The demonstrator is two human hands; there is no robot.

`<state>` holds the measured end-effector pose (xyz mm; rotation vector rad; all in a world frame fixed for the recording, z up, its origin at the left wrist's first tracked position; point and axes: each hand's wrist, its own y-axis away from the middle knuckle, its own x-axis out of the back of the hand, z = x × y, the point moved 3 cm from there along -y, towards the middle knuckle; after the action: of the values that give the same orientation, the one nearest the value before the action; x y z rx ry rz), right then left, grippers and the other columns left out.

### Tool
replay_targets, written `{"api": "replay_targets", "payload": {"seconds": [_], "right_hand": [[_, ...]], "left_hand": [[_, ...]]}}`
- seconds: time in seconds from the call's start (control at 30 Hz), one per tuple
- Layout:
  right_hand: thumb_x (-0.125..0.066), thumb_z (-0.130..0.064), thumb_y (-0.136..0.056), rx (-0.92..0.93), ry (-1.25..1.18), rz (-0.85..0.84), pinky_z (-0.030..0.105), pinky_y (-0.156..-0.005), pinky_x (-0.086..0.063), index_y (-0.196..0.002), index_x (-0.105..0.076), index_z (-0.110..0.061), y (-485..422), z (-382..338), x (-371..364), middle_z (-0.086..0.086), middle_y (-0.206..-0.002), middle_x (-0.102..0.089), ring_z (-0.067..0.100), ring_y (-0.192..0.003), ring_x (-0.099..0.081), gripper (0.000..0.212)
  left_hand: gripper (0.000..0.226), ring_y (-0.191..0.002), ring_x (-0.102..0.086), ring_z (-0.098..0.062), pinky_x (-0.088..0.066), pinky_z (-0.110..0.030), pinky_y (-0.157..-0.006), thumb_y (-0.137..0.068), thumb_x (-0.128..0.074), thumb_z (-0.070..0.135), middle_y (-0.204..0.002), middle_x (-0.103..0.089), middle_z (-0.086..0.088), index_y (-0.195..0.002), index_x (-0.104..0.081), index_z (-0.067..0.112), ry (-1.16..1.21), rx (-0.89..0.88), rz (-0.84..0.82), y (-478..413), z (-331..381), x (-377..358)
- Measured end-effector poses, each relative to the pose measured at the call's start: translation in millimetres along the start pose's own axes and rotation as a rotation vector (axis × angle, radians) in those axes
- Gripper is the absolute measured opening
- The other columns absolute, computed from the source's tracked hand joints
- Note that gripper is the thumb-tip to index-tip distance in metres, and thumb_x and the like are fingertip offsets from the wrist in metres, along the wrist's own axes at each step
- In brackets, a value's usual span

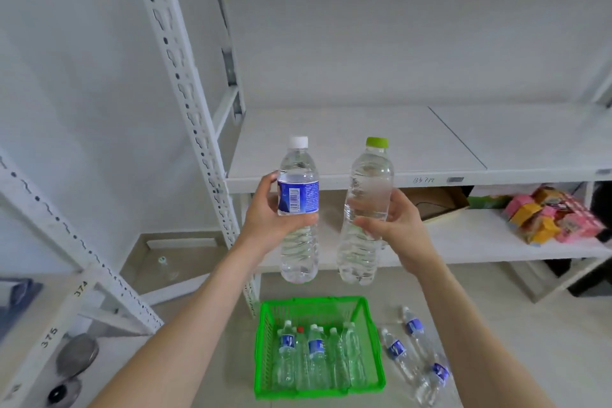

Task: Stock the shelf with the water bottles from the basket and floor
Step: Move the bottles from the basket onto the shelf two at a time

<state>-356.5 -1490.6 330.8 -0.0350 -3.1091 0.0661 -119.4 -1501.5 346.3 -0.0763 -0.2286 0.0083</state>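
The left hand (268,212) grasps a clear plastic water bottle with a white cap and a blue label (298,195): the thumb lies across its front below the label and the fingers wrap round behind. It is upright and raised high above the green plastic lattice basket (314,308), over the basket's left half. The right hand (394,222) is curled round a second clear plastic bottle, unlabelled and with a lime-green cap (367,175). It is gripped at mid-body and leans slightly to the right, level with the first bottle and over the basket's right half. The two bottles are close together but apart. The basket stands on the pale tiled floor (496,325) and holds a row of clear water bottles (314,354) lying lengthwise with their caps toward its far wall; two show blue labels and one has a red cap. Just to the right of the basket, three blue-labelled clear bottles (397,351) lie on the floor. Beyond and above the basket is the white board of the metal shelf (331,139), and both raised bottles are in front of its front edge. On the lower board, up and to the right of the basket, are a brown cardboard box (437,202) and a heap of pink and yellow packets (556,219). Far left of the basket, a neighbouring white rack carries a round grey metal disc (77,354).
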Motion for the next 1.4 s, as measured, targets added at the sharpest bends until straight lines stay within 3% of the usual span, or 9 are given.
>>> {"api": "replay_targets", "payload": {"seconds": [0.1,0.27,0.37,0.6,0.73,1.0,1.13,1.3,1.4], "right_hand": [[-0.085,-0.002,-0.067,0.029,0.007,-0.019,0.033,-0.073,-0.055,-0.111,-0.058,-0.018,-17,-25,6,0.004,-0.103,-0.075,0.022,-0.094,-0.072,0.054],[-0.083,-0.003,-0.071,0.071,0.05,-0.073,0.018,-0.063,-0.052,-0.113,-0.055,-0.02,-53,-52,8,0.0,-0.105,-0.075,0.013,-0.09,-0.072,0.054],[-0.084,-0.006,-0.07,0.087,0.08,-0.09,0.024,-0.067,-0.054,-0.115,-0.054,-0.02,-83,-60,2,-0.001,-0.105,-0.075,0.014,-0.091,-0.072,0.055],[-0.086,-0.01,-0.068,0.086,0.082,-0.076,0.025,-0.069,-0.051,-0.12,-0.053,-0.018,-175,-63,-33,-0.004,-0.103,-0.075,0.014,-0.093,-0.071,0.062],[-0.087,-0.009,-0.068,0.078,0.058,-0.056,0.024,-0.067,-0.048,-0.119,-0.052,-0.018,-227,-56,-49,-0.003,-0.105,-0.075,0.017,-0.093,-0.07,0.063],[-0.085,-0.001,-0.067,0.066,0.057,-0.063,0.016,-0.059,-0.049,-0.114,-0.053,-0.016,-326,-42,-64,0.001,-0.103,-0.074,0.011,-0.082,-0.069,0.059],[-0.086,0.0,-0.065,0.077,0.078,-0.085,0.031,-0.079,-0.056,-0.118,-0.053,-0.013,-373,-29,-72,0.003,-0.105,-0.074,0.015,-0.094,-0.071,0.064],[-0.085,0.0,-0.065,0.101,0.099,-0.093,0.019,-0.07,-0.054,-0.119,-0.05,-0.013,-430,-9,-87,0.002,-0.106,-0.071,0.009,-0.092,-0.07,0.066],[-0.085,0.0,-0.065,0.106,0.089,-0.083,0.025,-0.076,-0.057,-0.12,-0.049,-0.013,-458,5,-95,0.004,-0.109,-0.07,0.013,-0.094,-0.07,0.067]], "left_hand": [[0.092,-0.093,-0.066,-0.007,-0.051,-0.02,-0.072,-0.058,-0.092,0.025,-0.104,-0.068,0.01,-0.132,-0.039,0.034,-0.003,-0.018,0.017,-16,21,-2],[0.089,-0.094,-0.064,-0.006,-0.049,-0.016,-0.065,-0.058,-0.092,0.025,-0.107,-0.064,0.012,-0.129,-0.04,0.037,-0.005,-0.042,0.061,-47,41,-3],[0.089,-0.091,-0.063,-0.002,-0.047,-0.008,-0.054,-0.06,-0.091,0.022,-0.105,-0.062,0.016,-0.13,-0.039,0.036,-0.009,-0.058,0.082,-73,45,2],[0.093,-0.1,-0.064,-0.009,-0.051,-0.01,-0.062,-0.06,-0.091,0.028,-0.122,-0.062,0.006,-0.136,-0.037,0.032,-0.056,-0.091,0.093,-159,37,34],[0.096,-0.103,-0.064,-0.012,-0.058,-0.026,-0.079,-0.056,-0.093,0.027,-0.122,-0.061,0.006,-0.134,-0.038,0.036,-0.051,-0.081,0.061,-215,28,45],[0.095,-0.095,-0.068,-0.013,-0.058,-0.04,-0.086,-0.051,-0.093,0.022,-0.111,-0.067,0.004,-0.129,-0.042,0.036,-0.016,-0.099,0.085,-316,11,46],[0.085,-0.094,-0.067,-0.013,-0.059,-0.037,-0.083,-0.056,-0.092,0.01,-0.108,-0.066,0.006,-0.116,-0.044,0.045,-0.001,-0.112,0.114,-354,-2,43],[0.088,-0.091,-0.066,-0.009,-0.058,-0.027,-0.075,-0.057,-0.09,0.005,-0.105,-0.065,0.008,-0.124,-0.042,0.037,0.02,-0.109,0.142,-403,-32,43],[0.089,-0.081,-0.066,-0.005,-0.056,-0.02,-0.067,-0.058,-0.089,0.002,-0.103,-0.067,0.004,-0.128,-0.043,0.032,0.043,-0.118,0.163,-429,-46,44]]}}
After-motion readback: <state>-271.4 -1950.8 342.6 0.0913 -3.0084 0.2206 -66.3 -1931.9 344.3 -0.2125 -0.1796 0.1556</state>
